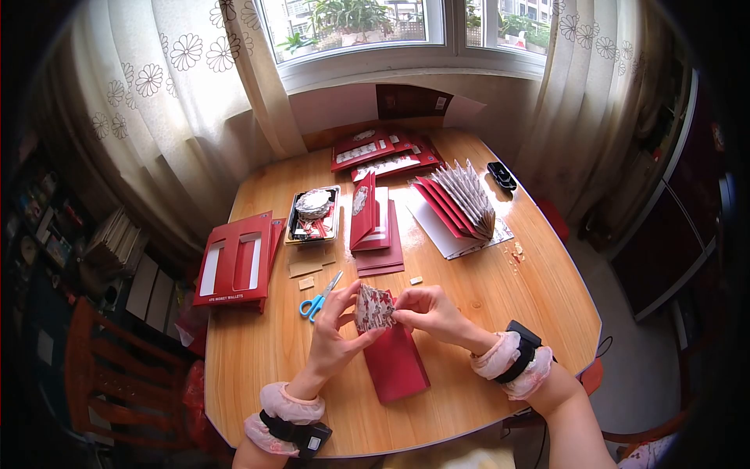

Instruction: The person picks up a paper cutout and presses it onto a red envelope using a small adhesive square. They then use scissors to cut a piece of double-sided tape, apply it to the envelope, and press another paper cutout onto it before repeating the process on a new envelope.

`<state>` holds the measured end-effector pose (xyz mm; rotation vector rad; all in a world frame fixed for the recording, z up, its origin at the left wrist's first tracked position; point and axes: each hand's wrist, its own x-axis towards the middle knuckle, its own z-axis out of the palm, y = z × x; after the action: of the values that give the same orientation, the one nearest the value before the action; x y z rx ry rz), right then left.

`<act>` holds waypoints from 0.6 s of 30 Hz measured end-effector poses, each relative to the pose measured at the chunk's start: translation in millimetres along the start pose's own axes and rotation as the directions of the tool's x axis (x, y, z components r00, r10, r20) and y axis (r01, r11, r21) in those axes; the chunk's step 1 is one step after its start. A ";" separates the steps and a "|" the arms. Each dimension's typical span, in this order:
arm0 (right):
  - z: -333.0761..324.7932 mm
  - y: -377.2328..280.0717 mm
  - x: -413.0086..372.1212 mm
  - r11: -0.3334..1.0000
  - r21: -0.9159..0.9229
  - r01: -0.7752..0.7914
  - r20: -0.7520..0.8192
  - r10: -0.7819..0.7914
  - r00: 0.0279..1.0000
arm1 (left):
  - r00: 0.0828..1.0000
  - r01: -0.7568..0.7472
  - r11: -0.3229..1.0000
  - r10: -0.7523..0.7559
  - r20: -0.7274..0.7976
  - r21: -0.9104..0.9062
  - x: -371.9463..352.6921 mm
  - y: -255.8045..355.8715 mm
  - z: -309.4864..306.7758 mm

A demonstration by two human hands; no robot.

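Observation:
Above the near middle of the table, my left hand [333, 320] grips a small patterned paper piece [375, 306] in white, grey and red, thumb below and fingers on its upper left edge. Its right edge is pinched between the thumb and fingers of my right hand [430, 313]. Underneath lies a plain red card wallet [397, 366], partly covered by the paper and my hands. Blue-handled scissors [319, 298] rest just left of my left hand. A small white block [416, 280] lies beyond my right hand.
Red printed packs [234, 262] lie at the left. Behind the scissors stands a tray [315, 237] of paper cut-outs. Red wallets [373, 215] stand mid-table, with a fanned patterned stack [465, 199] to their right. More red packs [391, 156] and a black object [501, 177] sit farther back.

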<state>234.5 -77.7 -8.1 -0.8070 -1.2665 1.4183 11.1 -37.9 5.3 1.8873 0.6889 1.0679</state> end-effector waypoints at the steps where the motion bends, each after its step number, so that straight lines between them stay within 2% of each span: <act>1: 0.0 0.1 0.5 1.000 0.011 -0.009 -0.005 0.009 1.000 | 1.000 0.000 1.000 0.000 0.000 0.000 0.4 0.5 -0.1; 4: 4.7 -9.8 -1.0 0.998 -0.005 -0.062 -0.055 0.061 0.997 | 0.997 -0.015 0.999 0.018 -0.077 0.041 1.6 2.5 -2.8; 6: 0.6 -4.4 -0.2 0.996 -0.063 -0.067 -0.082 0.062 0.995 | 0.984 -0.061 0.894 0.129 -0.124 0.443 3.4 5.2 -11.6; 7: -1.5 -2.2 0.3 0.990 -0.120 -0.075 -0.109 0.062 0.992 | 0.984 -0.062 0.894 0.130 -0.125 0.443 5.2 5.2 -14.5; 9: -3.2 -1.4 1.3 0.989 -0.127 -0.082 -0.117 0.067 0.991 | 0.956 0.029 0.828 0.140 -0.256 0.560 7.9 3.3 -20.6; 10: -3.8 -1.1 1.8 0.987 -0.134 -0.090 -0.125 0.073 0.990 | 0.957 0.074 0.812 0.105 -0.270 0.579 7.5 -1.5 -25.1; 13: -5.5 2.5 2.1 0.981 -0.171 -0.090 -0.143 0.066 0.988 | 0.974 0.126 0.748 0.032 -0.226 0.651 6.3 -9.7 -32.9; 18: -4.7 -0.7 2.4 0.980 -0.164 -0.114 -0.151 0.089 0.985 | 0.975 0.142 0.696 0.025 -0.222 0.703 3.3 -15.4 -31.5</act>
<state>238.5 -74.1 -8.1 -1.0853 -1.2633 1.3180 -15.6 -15.1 2.3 2.3896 1.4581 1.0518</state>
